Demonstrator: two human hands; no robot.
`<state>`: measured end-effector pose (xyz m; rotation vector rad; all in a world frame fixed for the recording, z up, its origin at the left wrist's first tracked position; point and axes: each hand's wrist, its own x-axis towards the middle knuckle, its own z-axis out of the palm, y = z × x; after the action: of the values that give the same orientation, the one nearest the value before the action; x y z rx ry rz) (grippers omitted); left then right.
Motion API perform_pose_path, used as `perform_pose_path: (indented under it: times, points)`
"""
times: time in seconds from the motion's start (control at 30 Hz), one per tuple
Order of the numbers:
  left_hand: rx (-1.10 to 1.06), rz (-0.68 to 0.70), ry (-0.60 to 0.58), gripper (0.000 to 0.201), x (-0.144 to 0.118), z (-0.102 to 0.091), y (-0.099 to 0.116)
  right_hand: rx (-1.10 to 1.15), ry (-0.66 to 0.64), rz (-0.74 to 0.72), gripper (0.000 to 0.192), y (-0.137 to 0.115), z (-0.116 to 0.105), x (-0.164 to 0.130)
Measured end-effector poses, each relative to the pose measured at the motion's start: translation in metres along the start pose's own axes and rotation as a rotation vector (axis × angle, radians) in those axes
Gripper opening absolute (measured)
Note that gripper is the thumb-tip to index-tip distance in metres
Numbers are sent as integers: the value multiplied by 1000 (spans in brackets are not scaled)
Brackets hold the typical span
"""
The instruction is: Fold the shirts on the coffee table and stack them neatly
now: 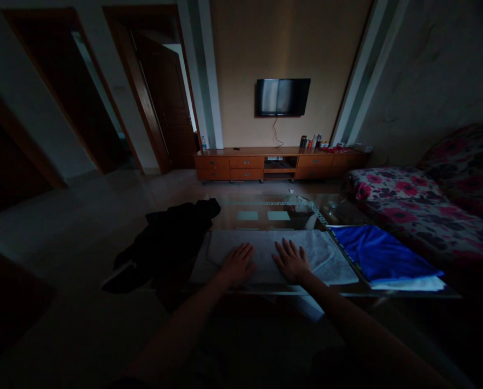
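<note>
Both the left hand (pixel 237 263) and right hand (pixel 292 261) are lying flat, fingers spread open, pressing on a pale grey folded cloth (pixel 318 254). A folded blue cloth (pixel 379 254) is sitting just right of the right fingers, a crumpled black garment (pixel 172 232) left of the left ones; no readable writing anywhere.

Both hands are lying flat, palms down, on a grey towel (pixel 266 254) spread over a glass table (pixel 266 213): the left hand (pixel 237 265) and right hand (pixel 292 262) resting side by side. A black garment (pixel 168 237) is lying just left of them, and a blue cloth (pixel 379 254) is sitting to the right.

Your hands are lying on the towel (pixel 314 254); the dark garment (pixel 168 237) is sitting left, the folded cloth (pixel 381 256) right.
</note>
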<state>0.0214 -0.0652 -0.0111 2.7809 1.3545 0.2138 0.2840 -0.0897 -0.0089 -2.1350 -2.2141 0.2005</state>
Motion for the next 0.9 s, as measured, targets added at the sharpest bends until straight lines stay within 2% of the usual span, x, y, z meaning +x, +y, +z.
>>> perform_pose_path:
  times: [0.13,0.23,0.37,0.47,0.57,0.73,0.9]
  points:
    - [-10,-19,24,66,1,-1,2,41,-19,16,70,-3,-3,0]
    - [-15,-88,62,64,1,-5,-5,94,-18,49,69,4,-11,0]
    - [51,-318,161,67,-8,-9,-34,17,85,252,70,39,-16,-1]
    - [68,-426,164,78,-17,-7,-55,-29,133,355,78,65,-12,-3]
    - [58,-426,132,79,-20,-6,-64,-28,130,369,79,75,-10,-3]
    - [58,-450,145,68,-19,-16,-76,-44,158,362,71,84,-22,0]
    - [30,-521,129,69,-32,-15,-107,12,221,353,76,127,-16,2]
